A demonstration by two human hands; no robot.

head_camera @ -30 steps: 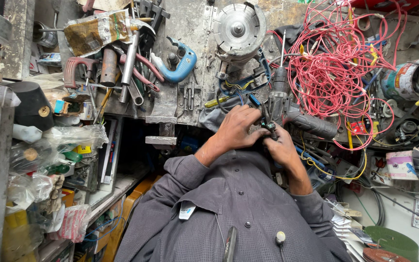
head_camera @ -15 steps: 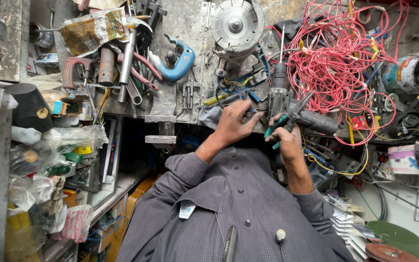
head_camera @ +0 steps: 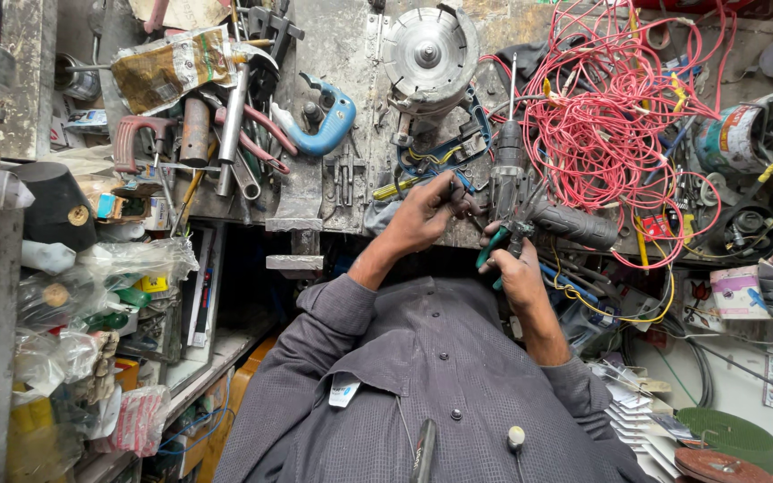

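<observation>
Pliers with green-coated handles (head_camera: 496,247) are sitting in the right hand (head_camera: 516,268), whose fingers are curling closed around the handles while the tool's nose is pointing up toward the grey metal body of a dismantled power drill (head_camera: 510,174). The left hand (head_camera: 424,213) is lying just to the left of that drill, its fingers bunching together and pinching at something small beside the drill body; what exactly sits between the fingertips is too small to tell. The two hands are working close together, nearly touching, with the drill's black ribbed side grip (head_camera: 574,225) sticking out to the right of the right hand. Beyond the right hand, a big loose tangle of red wire (head_camera: 619,116) is spreading over the cluttered metal workbench (head_camera: 333,201). Above the left hand, a round silver cutting disc on a grinder (head_camera: 429,52) is lying flat, and farther left a blue-handled tool (head_camera: 333,121) is resting among wrenches and steel bars. A yellow-handled screwdriver (head_camera: 395,189) is lying just by the left hand's knuckles. Both forearms are coming up out of a dark grey checked shirt (head_camera: 422,385).
</observation>
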